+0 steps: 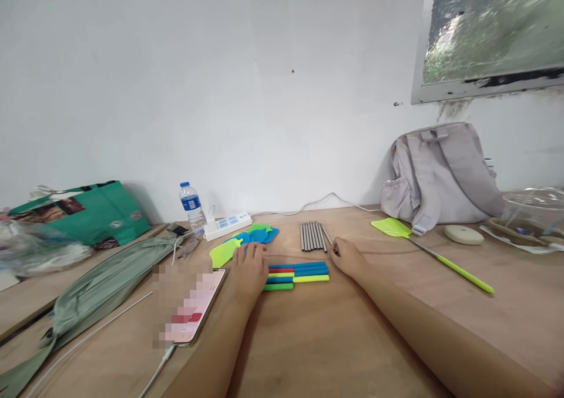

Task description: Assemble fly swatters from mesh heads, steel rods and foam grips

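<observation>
My left hand (250, 272) lies palm down with its fingers laid out, beside the left ends of several coloured handle tubes (311, 272) in blue, red, yellow and green. Its fingertips reach the near edge of a pile of blue and yellow-green fly swatter heads (225, 251); whether they touch is unclear. My right hand (346, 256) is closed at the near end of a slanted metal rod (327, 233). That rod lies just right of a row of several similar metal rods (311, 237). The right fingertips are partly hidden.
A yellow-green fly swatter (462, 273) lies at the right, before a grey backpack (434, 175) and a pale oval object (462, 234). At left are a phone (194, 310) with a cable, a grey-green strap bag (106, 280), a water bottle (192, 205) and a power strip (228, 225).
</observation>
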`<state>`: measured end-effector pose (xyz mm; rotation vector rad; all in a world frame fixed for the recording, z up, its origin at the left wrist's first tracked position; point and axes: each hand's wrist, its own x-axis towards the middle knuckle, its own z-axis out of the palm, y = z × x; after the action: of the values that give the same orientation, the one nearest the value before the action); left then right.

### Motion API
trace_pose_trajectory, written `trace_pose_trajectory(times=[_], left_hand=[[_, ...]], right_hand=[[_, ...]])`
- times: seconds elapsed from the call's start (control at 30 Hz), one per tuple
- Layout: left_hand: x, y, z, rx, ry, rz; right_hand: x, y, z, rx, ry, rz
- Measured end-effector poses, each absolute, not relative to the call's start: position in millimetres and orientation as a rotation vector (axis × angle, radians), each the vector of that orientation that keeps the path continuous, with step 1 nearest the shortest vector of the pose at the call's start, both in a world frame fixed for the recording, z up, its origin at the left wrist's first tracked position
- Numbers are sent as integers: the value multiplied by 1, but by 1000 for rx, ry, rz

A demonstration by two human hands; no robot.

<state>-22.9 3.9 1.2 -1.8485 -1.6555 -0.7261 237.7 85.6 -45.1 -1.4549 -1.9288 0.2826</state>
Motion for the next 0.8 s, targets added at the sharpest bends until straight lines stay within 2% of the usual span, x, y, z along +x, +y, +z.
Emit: trace_pose_trajectory(times=[0.17, 0.33, 0.8], left_hand=[[-47, 22, -16, -1505, -1837, -496], [-51, 34, -22, -1414, -1919, -344], [-46, 54, -25, -1381, -2012, -317]], right_hand=[[242, 85, -46, -1452, -1847, 351], [244, 84, -43, -1387, -1719, 475], [263, 101, -43, -1157, -1058, 951]])
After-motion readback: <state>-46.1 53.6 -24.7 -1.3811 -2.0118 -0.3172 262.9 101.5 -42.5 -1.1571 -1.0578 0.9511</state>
